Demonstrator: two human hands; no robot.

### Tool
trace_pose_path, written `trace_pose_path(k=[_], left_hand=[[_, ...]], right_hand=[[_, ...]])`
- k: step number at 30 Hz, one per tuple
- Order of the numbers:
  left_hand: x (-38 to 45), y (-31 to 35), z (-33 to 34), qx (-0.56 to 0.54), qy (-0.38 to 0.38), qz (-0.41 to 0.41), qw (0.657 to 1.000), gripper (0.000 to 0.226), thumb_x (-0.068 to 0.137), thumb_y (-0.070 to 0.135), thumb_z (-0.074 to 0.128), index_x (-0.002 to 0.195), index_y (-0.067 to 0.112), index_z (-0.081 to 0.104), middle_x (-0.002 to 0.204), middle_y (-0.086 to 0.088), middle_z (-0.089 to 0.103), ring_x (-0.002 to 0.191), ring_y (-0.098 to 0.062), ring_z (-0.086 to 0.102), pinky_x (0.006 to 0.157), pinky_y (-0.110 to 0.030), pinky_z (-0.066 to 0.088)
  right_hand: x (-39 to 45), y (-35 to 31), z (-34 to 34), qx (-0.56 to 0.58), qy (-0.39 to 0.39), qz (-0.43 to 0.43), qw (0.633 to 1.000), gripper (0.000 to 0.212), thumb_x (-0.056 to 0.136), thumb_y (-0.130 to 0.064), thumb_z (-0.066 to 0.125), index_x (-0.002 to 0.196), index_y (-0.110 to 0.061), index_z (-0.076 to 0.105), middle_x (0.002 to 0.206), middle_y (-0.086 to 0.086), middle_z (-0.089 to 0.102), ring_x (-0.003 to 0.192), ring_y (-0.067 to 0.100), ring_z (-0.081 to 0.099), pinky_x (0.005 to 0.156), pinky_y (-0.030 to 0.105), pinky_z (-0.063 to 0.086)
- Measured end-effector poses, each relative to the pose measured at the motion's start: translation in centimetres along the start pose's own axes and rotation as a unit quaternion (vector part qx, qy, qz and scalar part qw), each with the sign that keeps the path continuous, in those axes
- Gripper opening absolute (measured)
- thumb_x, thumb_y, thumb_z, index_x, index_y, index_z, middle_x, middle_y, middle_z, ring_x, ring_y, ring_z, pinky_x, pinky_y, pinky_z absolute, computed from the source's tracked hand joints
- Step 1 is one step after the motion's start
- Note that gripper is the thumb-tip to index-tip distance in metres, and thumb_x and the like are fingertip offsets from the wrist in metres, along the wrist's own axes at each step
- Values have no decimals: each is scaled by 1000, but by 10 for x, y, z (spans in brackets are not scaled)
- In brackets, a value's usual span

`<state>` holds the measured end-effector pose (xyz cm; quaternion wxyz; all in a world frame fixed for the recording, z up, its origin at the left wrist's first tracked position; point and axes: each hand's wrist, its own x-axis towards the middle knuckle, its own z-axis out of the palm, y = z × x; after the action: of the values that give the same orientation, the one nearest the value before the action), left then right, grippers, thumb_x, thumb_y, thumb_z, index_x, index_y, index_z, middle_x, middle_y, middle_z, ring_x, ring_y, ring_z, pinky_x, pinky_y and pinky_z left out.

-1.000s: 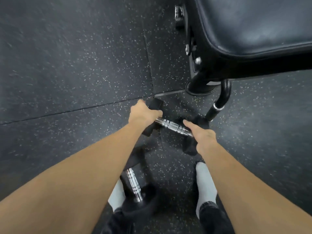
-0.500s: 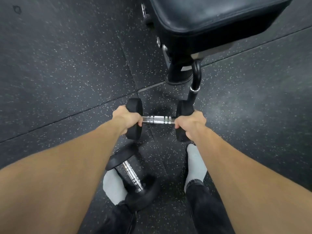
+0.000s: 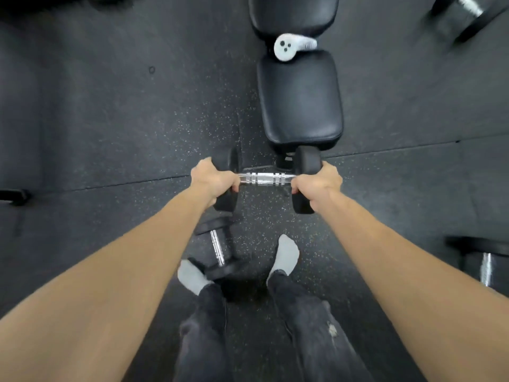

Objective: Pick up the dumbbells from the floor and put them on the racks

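A black dumbbell (image 3: 265, 178) with a chrome handle hangs level above the floor, held at both ends. My left hand (image 3: 213, 179) grips its left head and my right hand (image 3: 316, 181) grips its right head. A second black dumbbell (image 3: 217, 250) lies on the floor between my feet, near my left foot, partly hidden by my left forearm. No rack is in view.
A black padded bench (image 3: 300, 103) stands straight ahead, with a white controller (image 3: 289, 46) lying on it. More dumbbells sit at the top right (image 3: 468, 12) and the right edge (image 3: 484, 260). Speckled black rubber floor (image 3: 110, 119) lies all around.
Both hands closed on the dumbbell's ends and lifted it off the floor, turning it level. The view has risen, so the bench now shows from above.
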<state>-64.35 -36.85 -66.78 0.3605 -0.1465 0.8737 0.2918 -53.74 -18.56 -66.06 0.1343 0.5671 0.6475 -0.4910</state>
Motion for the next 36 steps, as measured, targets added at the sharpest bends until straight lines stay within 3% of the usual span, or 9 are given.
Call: trace_pose_path(k=[4, 7, 10, 14, 16, 19, 22, 27, 36], left_hand=[[-95, 38, -51, -61, 79, 14, 995, 55, 46, 10, 83, 100, 10, 73, 103, -8, 71, 94, -25, 66, 59, -26, 54], [-170, 57, -91, -93, 124, 14, 988, 49, 42, 8, 83, 91, 10, 76, 98, -7, 73, 91, -24, 68, 73, -32, 61], [-241, 68, -125, -126, 173, 31, 976, 54, 39, 10, 84, 92, 10, 77, 100, -7, 73, 93, -24, 68, 77, -34, 62], [-345, 64, -158, -152, 202, 44, 967, 56, 38, 14, 84, 91, 8, 67, 100, -7, 66, 85, -22, 63, 54, -26, 51], [-396, 57, -170, -161, 216, 41, 962, 54, 39, 17, 85, 88, 10, 61, 99, -6, 62, 76, -14, 56, 48, -23, 43], [-471, 44, -183, -179, 262, 30, 948, 54, 43, 18, 85, 90, 8, 60, 99, -6, 59, 73, -13, 52, 46, -23, 40], [-541, 22, -185, -206, 321, 6, 924, 44, 44, 16, 84, 77, 9, 55, 94, -6, 56, 71, -13, 51, 46, -22, 41], [-657, -25, -162, -284, 419, -48, 861, 54, 41, 12, 84, 89, 1, 61, 106, -10, 63, 95, -24, 63, 52, -23, 48], [-884, -174, -65, -390, 541, -192, 720, 53, 34, 11, 84, 83, -1, 68, 90, -11, 67, 80, -23, 66, 42, -19, 43]], right_hand=[[-76, -56, -67, -10, -24, -74, 997, 48, 60, 2, 82, 105, -10, 69, 88, 0, 63, 78, 19, 60, 48, 18, 38], [-138, -87, -106, -21, -45, -150, 987, 66, 59, 1, 82, 123, -3, 67, 108, 7, 67, 103, 26, 64, 65, 27, 53], [-196, -108, -144, -26, -49, -228, 972, 62, 59, 1, 83, 118, -4, 66, 90, -2, 61, 86, 18, 61, 62, 26, 50], [-275, -117, -189, -42, -73, -290, 953, 80, 62, -2, 83, 139, -3, 58, 128, 12, 64, 111, 25, 61, 77, 29, 53], [-310, -118, -209, -42, -104, -313, 943, 90, 63, -1, 83, 147, -2, 49, 126, 11, 62, 102, 23, 55, 72, 29, 48], [-359, -118, -232, -59, -145, -344, 926, 69, 62, 0, 84, 128, -1, 61, 91, 2, 52, 88, 20, 49, 64, 28, 45], [-409, -111, -249, -99, -198, -380, 898, 36, 58, -1, 84, 79, -3, 55, 76, 1, 48, 66, 15, 50, 47, 23, 41], [-488, -88, -265, -146, -266, -479, 823, 30, 53, -1, 82, 63, -7, 55, 67, 2, 51, 53, 10, 47, 39, 21, 37], [-657, 65, -270, -263, -444, -567, 641, 34, 57, -7, 84, 73, -9, 54, 76, 2, 56, 60, 13, 52, 45, 22, 42]])
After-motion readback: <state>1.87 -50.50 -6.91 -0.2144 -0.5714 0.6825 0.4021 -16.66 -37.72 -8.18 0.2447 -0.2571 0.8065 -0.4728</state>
